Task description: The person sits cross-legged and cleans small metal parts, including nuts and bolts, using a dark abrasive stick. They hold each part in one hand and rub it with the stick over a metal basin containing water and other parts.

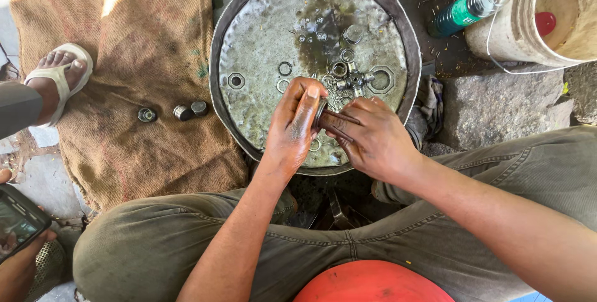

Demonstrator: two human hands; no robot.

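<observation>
Bolt (336, 118) gripped by both hands above round metal pan (249, 91).

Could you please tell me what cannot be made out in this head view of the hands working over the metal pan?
- Small dark ring-shaped part, head view: mostly hidden between the left hand and right hand, so its kind is unclear.
- Loose parts in the round pan: too small, in dark liquid.
- White bucket: cut off by the top and right edges.
- Phone: cut off at left, screen unreadable.
</observation>
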